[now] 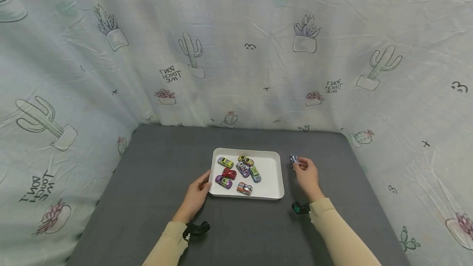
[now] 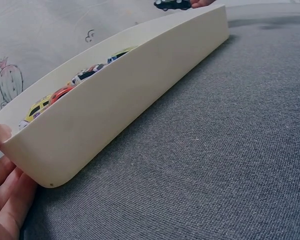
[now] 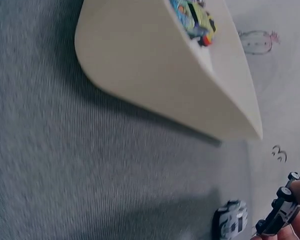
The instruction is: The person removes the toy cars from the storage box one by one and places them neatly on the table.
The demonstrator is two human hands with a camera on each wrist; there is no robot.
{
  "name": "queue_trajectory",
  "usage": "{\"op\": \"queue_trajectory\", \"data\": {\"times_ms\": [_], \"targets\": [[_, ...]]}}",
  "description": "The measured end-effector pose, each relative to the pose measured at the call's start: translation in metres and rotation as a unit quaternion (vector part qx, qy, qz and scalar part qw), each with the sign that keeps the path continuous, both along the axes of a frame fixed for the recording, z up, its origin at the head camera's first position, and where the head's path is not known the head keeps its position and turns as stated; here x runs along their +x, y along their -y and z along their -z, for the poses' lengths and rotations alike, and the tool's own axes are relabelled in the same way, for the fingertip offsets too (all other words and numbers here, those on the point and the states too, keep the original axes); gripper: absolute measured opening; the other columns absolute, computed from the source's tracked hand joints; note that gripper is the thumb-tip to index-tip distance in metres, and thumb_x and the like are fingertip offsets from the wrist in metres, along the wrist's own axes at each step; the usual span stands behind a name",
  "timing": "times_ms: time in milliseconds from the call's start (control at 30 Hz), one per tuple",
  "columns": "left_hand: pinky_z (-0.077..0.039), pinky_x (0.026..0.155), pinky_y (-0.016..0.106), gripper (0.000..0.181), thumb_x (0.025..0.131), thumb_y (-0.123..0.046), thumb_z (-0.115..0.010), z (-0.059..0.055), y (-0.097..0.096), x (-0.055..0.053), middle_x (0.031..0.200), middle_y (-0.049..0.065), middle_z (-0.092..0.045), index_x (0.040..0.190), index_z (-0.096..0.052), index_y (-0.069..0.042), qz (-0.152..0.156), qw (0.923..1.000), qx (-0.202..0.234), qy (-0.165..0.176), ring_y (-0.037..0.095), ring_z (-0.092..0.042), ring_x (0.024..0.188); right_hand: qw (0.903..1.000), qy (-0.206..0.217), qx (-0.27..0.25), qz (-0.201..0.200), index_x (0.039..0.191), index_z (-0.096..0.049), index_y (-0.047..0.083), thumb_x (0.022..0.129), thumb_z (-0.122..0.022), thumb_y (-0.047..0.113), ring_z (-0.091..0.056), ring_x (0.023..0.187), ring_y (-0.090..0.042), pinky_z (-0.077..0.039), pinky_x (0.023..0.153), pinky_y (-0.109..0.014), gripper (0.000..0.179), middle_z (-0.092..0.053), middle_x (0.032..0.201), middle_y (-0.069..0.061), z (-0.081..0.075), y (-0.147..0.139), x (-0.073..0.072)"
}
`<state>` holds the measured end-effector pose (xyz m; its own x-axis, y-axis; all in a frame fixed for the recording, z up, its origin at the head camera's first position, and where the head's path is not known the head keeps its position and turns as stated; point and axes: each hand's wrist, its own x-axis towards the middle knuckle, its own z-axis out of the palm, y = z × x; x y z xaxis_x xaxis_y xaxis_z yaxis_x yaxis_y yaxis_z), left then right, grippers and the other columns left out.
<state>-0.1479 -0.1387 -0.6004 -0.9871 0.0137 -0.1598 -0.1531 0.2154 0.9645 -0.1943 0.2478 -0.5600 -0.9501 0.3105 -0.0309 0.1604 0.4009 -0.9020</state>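
My two hands are well apart, each with something in its grip. My left hand (image 1: 195,195) holds the left end of the white tray (image 1: 269,173), thumb over the rim and fingers against the outside of the wall. To the right of the tray, my right hand (image 1: 308,176) pinches a small dark-and-white toy car (image 3: 281,214) between thumb and fingers, tilted, its wheels showing in the right wrist view. Near it, a grey-and-white toy car (image 3: 233,220) sits on the grey table (image 1: 166,155). Seven toy cars lie in the tray, mostly toward its left and middle: a yellow-green one (image 1: 225,162) and a yellow one (image 1: 245,160) at the far side, a purple-and-white one (image 1: 242,169) beside a green-and-blue one (image 1: 255,174), a red one (image 1: 229,173) just beyond a purple-and-green one (image 1: 223,182), and an orange-and-silver one (image 1: 244,189) by the near wall. Pale cloth (image 1: 236,19) printed with potted cacti hangs behind the table. I wear cream sleeves (image 1: 338,227).
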Motion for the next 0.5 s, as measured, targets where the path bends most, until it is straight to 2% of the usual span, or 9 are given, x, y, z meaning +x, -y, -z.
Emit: {"op": "queue_trajectory", "data": {"times_ms": [233, 500], "targets": [[-0.041, 0.101, 0.046, 0.048, 0.101, -0.015, -0.054, -0.003, 0.0, 0.001, 0.142, 0.006, -0.049, 0.147, -0.044, -0.025, 0.005, 0.9999, 0.011, -0.006, 0.021, -0.053, 0.12, 0.9992, 0.007, 0.012, 0.037, 0.131, -0.048, -0.004, 0.098, -0.054, 0.016, -0.05, 0.106, -0.029, -0.045, 0.085, -0.038, 0.039, -0.054, 0.12, -0.021, 0.01, -0.015, -0.012], [-0.043, 0.099, 0.045, 0.048, 0.101, -0.015, -0.054, -0.001, 0.0, 0.001, 0.141, 0.006, -0.05, 0.147, -0.044, -0.025, 0.005, 0.9998, 0.019, -0.008, 0.021, -0.054, 0.118, 0.9977, 0.015, 0.019, 0.063, 0.133, -0.044, -0.008, 0.098, -0.049, 0.015, -0.049, 0.109, -0.034, -0.044, 0.088, -0.044, 0.042, -0.051, 0.122, -0.025, 0.014, -0.025, -0.023]]}}
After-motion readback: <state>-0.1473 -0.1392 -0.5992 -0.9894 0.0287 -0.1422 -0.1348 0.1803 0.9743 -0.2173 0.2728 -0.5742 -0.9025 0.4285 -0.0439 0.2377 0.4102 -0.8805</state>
